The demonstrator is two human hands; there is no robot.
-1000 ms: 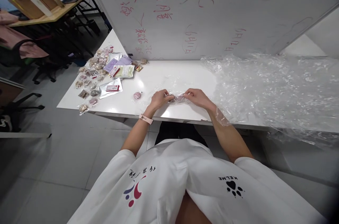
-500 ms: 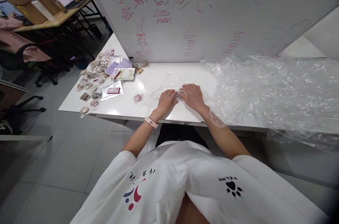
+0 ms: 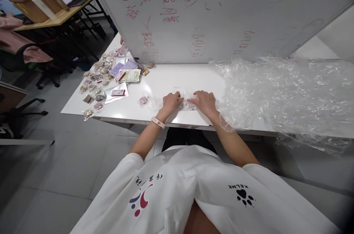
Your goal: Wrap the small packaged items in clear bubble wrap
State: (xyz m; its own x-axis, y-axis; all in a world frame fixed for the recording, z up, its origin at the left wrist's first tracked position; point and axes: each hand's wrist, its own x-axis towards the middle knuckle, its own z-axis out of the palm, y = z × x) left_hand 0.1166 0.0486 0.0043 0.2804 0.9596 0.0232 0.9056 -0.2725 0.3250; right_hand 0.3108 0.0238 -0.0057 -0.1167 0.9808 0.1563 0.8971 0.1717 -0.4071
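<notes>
Clear plastic film [image 3: 189,106], crinkled, lies on the white table [image 3: 163,79] between left hand [image 3: 170,102] and right hand [image 3: 206,103]; fingers bend at its edges, but whether either pinches it cannot be told. Leftward sit one pink wrapped piece [image 3: 143,100] and a silver pouch [image 3: 110,96]; rightward spreads crumpled plastic sheeting [image 3: 276,93].

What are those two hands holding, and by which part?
The left hand and right hand touch a clear plastic bundle at opposite ends; whether they truly grip it cannot be told.
</notes>
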